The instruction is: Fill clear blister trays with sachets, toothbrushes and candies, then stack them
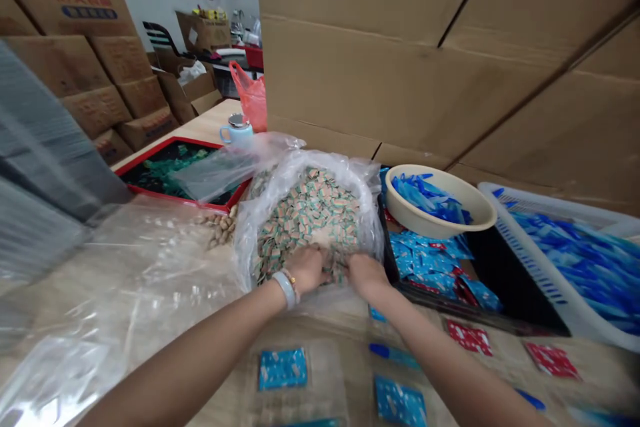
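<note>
A big clear plastic bag (360, 177) stands open on the table, full of small green, orange and white wrapped sweets (310, 210). My left hand (307, 268), with a pale band on its wrist, reaches into the near side of the pile, its fingers dug in among the sweets. My right hand (366, 273) is beside it, its fingers also buried in the sweets. Whether either hand grips anything is hidden.
A beige bowl (477, 203) of blue sachets sits on a black tray (520, 307) of blue and red packets. A white basket (550, 267) is at right, a red-rimmed tray (150, 147) at left. Clear bags (125, 293) and packets (283, 368) lie near; cardboard (425, 67) behind.
</note>
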